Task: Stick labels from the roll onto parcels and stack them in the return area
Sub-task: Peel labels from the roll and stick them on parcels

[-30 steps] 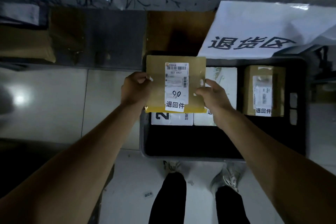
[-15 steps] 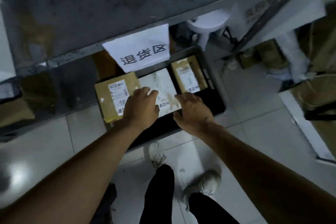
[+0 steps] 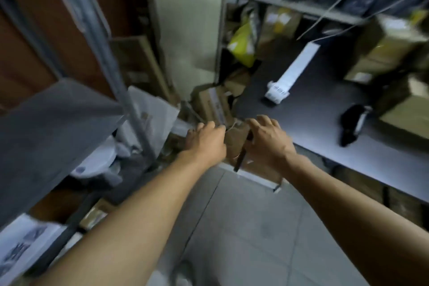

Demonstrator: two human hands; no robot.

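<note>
Both hands hang empty over the floor (image 3: 243, 227), fingers loosely curled: left (image 3: 205, 144), right (image 3: 269, 144); beyond them the label roll (image 3: 278, 91) lies on the dark counter (image 3: 325, 137), a strip trailing away; blurred parcels (image 3: 394, 53) sit at the counter's far right.

No text legible; print on label roll (image 3: 277, 91) beyond right-hand fingers (image 3: 263, 123) blurred, as all else.
</note>
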